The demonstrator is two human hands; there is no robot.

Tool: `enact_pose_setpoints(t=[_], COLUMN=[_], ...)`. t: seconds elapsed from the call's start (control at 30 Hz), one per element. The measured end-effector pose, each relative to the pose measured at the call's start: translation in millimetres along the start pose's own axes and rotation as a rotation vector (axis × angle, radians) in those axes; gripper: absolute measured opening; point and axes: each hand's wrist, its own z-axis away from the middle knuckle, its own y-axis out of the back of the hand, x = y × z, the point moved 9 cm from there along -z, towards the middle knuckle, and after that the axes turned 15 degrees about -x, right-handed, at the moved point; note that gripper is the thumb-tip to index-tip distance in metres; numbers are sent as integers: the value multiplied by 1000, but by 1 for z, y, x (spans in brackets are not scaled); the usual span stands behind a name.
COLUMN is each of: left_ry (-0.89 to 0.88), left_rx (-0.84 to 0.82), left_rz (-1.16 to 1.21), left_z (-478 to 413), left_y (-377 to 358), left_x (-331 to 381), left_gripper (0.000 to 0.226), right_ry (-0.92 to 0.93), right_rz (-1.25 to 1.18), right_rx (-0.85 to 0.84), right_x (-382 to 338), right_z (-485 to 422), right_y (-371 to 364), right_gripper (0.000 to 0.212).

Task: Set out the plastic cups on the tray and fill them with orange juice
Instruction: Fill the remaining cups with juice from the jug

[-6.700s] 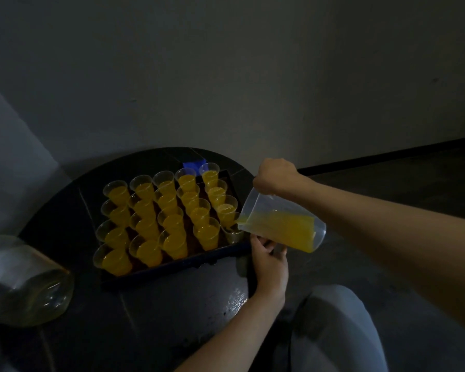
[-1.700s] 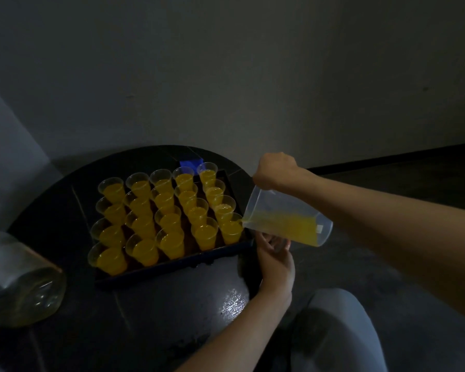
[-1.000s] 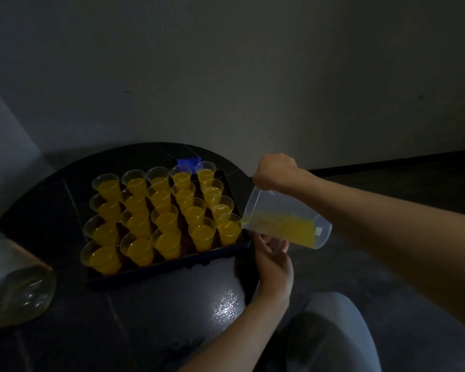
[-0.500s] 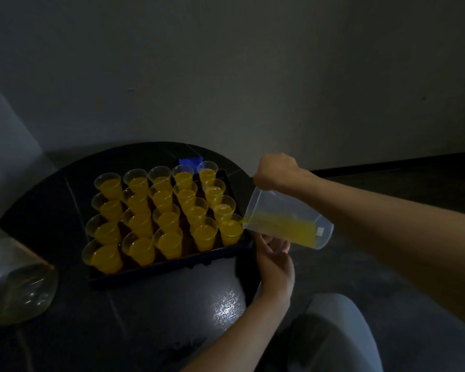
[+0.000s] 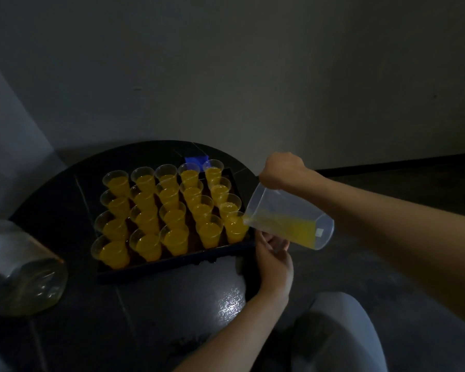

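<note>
A dark tray (image 5: 172,265) on a round black table holds several clear plastic cups of orange juice in rows. My right hand (image 5: 283,170) grips a clear plastic jug (image 5: 290,220) tilted to the left, its spout over the near right cup (image 5: 235,229), which is nearly full. Some orange juice lies along the jug's lower side. My left hand (image 5: 275,260) sits at the tray's near right corner, under the jug, fingers curled at the tray's edge; its grip is partly hidden.
A large clear container (image 5: 16,269) with a little yellowish liquid lies at the left edge of the table (image 5: 159,304). A small blue object (image 5: 196,159) sits behind the tray. A grey wall rises behind; my grey-clad knee (image 5: 338,331) is at lower right.
The near right cup has gone from almost empty to nearly full, and the juice in the jug has dropped. Both hands have stayed about where they were.
</note>
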Motion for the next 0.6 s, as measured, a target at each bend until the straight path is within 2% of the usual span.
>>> enact_pose_setpoints(t=[0.03,0.07,0.1,0.13,0.2,0.6], left_ry=[5,-5,-9,-4,-3,-127], left_rx=[-9,-29,-42,-58,-56,0], left_rz=[-28,-64,-160,-248,-398,-521], left_z=[2,3,4,5,9,37], left_y=[1,1,2,2,3,-11], left_x=[4,8,11,11,15,72], left_gripper=[60,60,47,45,60,78], right_ry=[-2,-6,-10,-16,-31,35], right_rz=[-10,-24,-41,-61,-108,-323], right_rx=[0,1,1,0,2,137], right_x=[1,3,6,8,15,17], right_z=[1,2,3,4,7,36], right_y=[0,0,0,1,2,30], right_gripper=[25,24,23,22,21,19])
